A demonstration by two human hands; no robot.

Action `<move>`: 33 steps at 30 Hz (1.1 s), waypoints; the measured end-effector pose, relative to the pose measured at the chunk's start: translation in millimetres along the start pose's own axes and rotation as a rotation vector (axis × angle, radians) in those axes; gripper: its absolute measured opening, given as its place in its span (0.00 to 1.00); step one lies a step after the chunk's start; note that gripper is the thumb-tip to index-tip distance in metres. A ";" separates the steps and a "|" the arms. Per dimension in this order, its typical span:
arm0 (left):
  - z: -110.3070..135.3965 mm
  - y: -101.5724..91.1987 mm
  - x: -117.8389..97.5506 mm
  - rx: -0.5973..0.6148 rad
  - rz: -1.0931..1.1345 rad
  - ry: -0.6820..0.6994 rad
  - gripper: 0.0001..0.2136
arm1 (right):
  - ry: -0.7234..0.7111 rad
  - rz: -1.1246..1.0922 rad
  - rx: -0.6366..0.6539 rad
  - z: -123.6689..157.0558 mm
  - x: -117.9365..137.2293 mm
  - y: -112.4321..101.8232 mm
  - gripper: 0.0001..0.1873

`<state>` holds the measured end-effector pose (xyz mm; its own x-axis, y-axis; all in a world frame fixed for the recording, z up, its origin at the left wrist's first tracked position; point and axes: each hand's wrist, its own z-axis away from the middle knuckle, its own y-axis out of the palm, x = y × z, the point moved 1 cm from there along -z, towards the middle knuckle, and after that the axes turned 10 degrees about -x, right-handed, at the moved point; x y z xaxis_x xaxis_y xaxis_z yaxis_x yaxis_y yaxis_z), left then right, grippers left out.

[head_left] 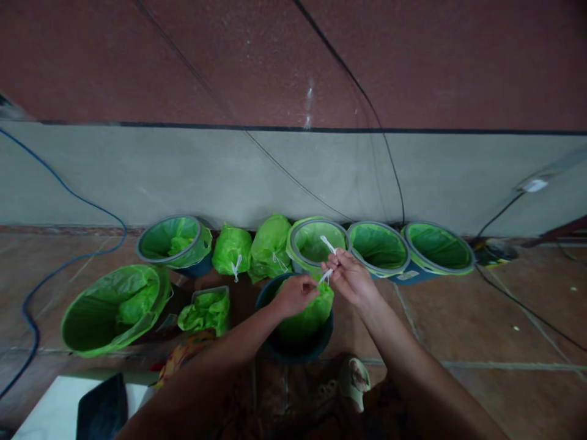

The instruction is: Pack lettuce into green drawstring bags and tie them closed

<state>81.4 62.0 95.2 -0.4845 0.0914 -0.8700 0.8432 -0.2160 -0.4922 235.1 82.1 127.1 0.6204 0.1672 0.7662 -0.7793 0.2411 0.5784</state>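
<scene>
A dark blue bin point(293, 351) stands on the floor in front of me with a full green bag point(306, 318) in it. Both hands are closed over the bag's top. My left hand point(293, 294) pinches one end of the white drawstring point(326, 275) at the bag's neck. My right hand point(351, 276) grips the other end, which sticks up above its fingers.
Along the wall stand several bins lined with green bags point(174, 241) point(378, 247) point(438, 245), and two tied green bags point(233, 249) point(270, 244) sit between them. A large lined bin point(114, 308) lies tilted at left. Cables run over the floor and wall.
</scene>
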 end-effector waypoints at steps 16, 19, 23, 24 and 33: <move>-18.4 -6.4 6.1 -0.201 -0.087 -0.010 0.13 | -0.509 0.646 -0.277 -5.3 20.8 -19.0 0.15; -21.3 -6.2 9.8 -0.243 0.047 -0.174 0.11 | -0.752 0.954 -0.298 -1.0 28.7 -20.1 0.16; -19.4 2.4 9.3 -0.152 0.280 -0.301 0.11 | -0.634 0.834 -0.047 6.8 24.3 -6.9 0.14; -18.7 4.5 8.9 -0.103 0.304 -0.296 0.12 | -0.562 0.764 0.020 8.1 22.2 -3.3 0.13; -5.0 10.1 2.1 0.219 -0.130 0.178 0.09 | -0.141 0.361 0.229 19.1 18.2 15.5 0.07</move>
<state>90.1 64.9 88.3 -0.5201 0.2961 -0.8011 0.6975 -0.3942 -0.5985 232.7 70.6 155.4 0.2999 0.0664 0.9517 -0.9528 -0.0293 0.3023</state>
